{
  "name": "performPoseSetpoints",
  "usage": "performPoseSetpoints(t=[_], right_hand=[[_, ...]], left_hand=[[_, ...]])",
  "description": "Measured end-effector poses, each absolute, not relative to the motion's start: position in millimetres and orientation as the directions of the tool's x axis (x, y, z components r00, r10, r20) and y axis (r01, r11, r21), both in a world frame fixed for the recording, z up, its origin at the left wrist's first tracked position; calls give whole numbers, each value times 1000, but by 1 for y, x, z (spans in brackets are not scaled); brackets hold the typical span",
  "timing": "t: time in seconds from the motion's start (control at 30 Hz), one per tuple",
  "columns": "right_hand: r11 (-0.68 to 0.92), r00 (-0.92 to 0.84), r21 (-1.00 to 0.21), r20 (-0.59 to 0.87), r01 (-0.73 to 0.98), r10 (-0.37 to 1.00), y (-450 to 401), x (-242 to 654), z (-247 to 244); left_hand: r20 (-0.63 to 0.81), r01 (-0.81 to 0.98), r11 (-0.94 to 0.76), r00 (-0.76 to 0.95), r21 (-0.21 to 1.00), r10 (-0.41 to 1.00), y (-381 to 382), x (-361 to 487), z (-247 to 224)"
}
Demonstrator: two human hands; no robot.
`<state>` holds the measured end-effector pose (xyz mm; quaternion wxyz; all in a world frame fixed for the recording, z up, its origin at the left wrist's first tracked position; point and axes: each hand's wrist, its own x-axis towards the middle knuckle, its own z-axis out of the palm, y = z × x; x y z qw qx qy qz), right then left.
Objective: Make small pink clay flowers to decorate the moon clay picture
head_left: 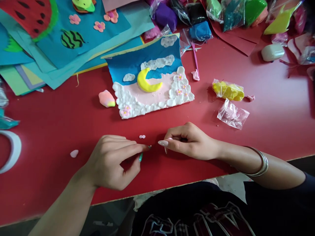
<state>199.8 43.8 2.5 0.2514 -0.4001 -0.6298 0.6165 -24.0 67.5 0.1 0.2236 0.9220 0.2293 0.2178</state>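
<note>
My left hand rests over the red table, its index finger stretched out with a tiny bit at the tip and its thumb apart below. Facing it, my right hand is closed, thumb against curled fingers, on a small pink piece that barely shows. Two small flattened pink pieces lie touching between and just beyond the hands. Farther back is a clay picture with a yellow moon, white clouds and small pink flowers. Left of my left hand sits a pale pink lump.
Beside the picture lies a peach-and-yellow lump. A pink tool and bags of yellow clay and pink clay are at the right. Blue sheets and a white tape roll occupy the left.
</note>
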Motion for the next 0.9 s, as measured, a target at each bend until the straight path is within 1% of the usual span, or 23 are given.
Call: performPoseSetpoints(t=[0.2,0.43,0.63,0.73,0.83,0.9], right_hand=[[-72,-557,-976,-177,204,811,44,200,3],[-57,-565,-974,-173,217,807,44,200,3],[-54,-560,-972,-178,230,809,44,200,3],[-54,-557,-972,-176,228,811,44,200,3],[-49,-559,-972,-171,228,812,44,200,3],[-43,-562,-972,-169,230,810,44,200,3]], left_hand=[[341,312,-808,787,500,515,66,-24,1],[369,344,-844,784,411,499,69,-22,-1],[432,387,-860,748,333,504,70,-26,-2],[439,381,-859,744,343,505,69,-25,-2],[405,353,-858,770,372,493,69,-22,-2],[396,351,-862,779,366,486,69,-20,-2]])
